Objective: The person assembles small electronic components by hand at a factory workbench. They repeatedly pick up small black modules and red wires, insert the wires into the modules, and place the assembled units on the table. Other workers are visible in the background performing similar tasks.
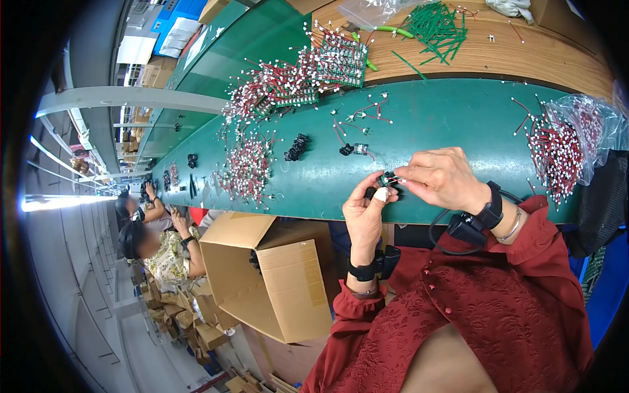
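Near the belt's front edge, my left hand [368, 213] grips a small black electronic part [388, 177] between thumb and fingers. A white cover wraps the thumb tip. My right hand [447, 178] comes in from the right, its thumb and forefinger pinched at the same part, where a thin reddish lead with a pale end shows. The fingers hide most of the part, so its exact kind cannot be made out. Just beyond my hands lies another small black part [354, 149] with a red wire. Further left sits a cluster of black parts [297, 147].
Red-wired white connectors are heaped on the green belt [452, 111] at left [247, 167] and right, the right heap beside a plastic bag [593, 124]. Wired circuit boards [337, 62] stand behind. Green strips [438, 29] lie on a wooden shelf. An open carton [295, 288] adjoins the belt; co-workers sit beyond.
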Tool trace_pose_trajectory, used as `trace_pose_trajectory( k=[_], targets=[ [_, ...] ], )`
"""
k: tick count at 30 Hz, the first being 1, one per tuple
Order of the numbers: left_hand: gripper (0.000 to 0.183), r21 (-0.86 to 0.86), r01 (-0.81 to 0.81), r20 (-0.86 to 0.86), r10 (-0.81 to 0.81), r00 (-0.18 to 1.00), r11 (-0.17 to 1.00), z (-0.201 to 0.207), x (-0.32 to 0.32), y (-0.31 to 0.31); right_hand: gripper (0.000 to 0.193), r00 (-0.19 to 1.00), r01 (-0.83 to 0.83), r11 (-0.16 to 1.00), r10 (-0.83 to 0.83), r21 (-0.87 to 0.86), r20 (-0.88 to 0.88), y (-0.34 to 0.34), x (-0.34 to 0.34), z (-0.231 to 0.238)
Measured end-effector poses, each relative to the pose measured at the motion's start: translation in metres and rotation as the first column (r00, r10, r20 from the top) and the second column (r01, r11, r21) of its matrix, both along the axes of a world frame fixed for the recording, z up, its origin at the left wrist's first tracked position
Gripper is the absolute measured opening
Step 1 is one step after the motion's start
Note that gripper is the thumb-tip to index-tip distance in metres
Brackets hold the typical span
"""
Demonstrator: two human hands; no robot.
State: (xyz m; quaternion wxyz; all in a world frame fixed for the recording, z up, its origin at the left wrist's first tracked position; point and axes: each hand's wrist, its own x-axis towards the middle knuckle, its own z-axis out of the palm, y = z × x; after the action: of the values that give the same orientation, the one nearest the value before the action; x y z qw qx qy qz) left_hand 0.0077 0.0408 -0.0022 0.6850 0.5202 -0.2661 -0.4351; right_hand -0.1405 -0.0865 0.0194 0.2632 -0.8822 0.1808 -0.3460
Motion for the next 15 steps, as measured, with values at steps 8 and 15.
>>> trace_pose_trajectory(
  k=[8, 15],
  targets=[
    [0.029, 0.019, 0.047, 0.022, -0.048, 0.999, 0.999, 0.0021, 0.0009, 0.0020, 0.014, 0.999, -0.029, 1.000, 0.029, 0.006, 0.016, -0.0023, 0.0004, 0.0000],
    [0.030, 0.028, 0.061, 0.092, -0.064, 0.994, 0.998, -0.0005, 0.0004, 0.0031, 0.013, 0.996, -0.049, 0.999, 0.050, 0.010, -0.073, -0.0038, -0.0036, 0.0018]
  ],
)
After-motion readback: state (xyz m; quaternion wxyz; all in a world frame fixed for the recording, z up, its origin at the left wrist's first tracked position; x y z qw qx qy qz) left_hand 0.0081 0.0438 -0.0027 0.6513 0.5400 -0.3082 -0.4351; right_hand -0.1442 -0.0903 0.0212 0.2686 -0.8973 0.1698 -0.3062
